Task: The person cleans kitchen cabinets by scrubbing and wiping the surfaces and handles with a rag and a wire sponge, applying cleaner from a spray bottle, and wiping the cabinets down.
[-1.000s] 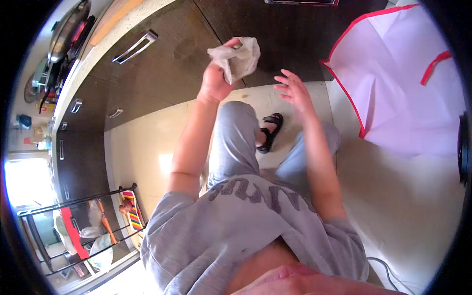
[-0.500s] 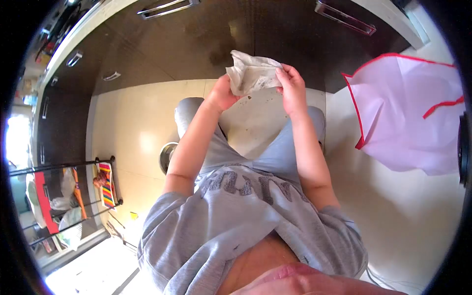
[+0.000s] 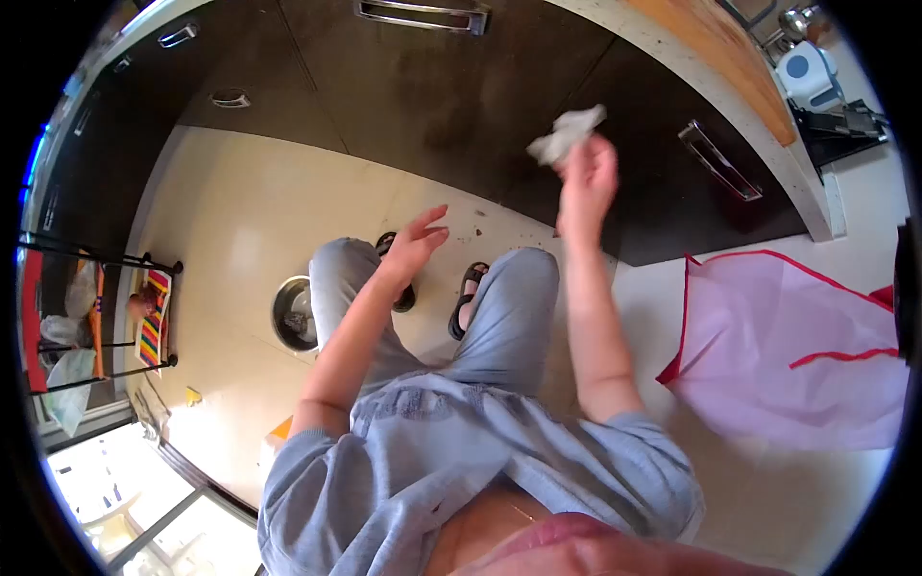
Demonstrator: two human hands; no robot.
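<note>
My right hand (image 3: 588,192) grips a bunched-up white paper towel (image 3: 569,135), slightly blurred, in front of the dark cabinet doors (image 3: 432,101). The towel sticks out past the fingertips; whether it touches the door I cannot tell. Holding nothing, my left hand (image 3: 415,248) hangs above my knee with its fingers apart. Small dark crumbs (image 3: 478,231) lie on the pale floor (image 3: 235,206) near the foot of the cabinet, between the two hands.
A metal bowl (image 3: 294,313) with something in it stands on the floor left of my leg. A translucent pinkish bag with red edging (image 3: 768,336) is at the right. A black rack (image 3: 106,343) stands far left. The countertop (image 3: 720,58) runs along the upper right.
My left hand has let go of the paper towel, which was spread between both hands. My right hand has carried it right, now crumpled. The view has turned toward the right.
</note>
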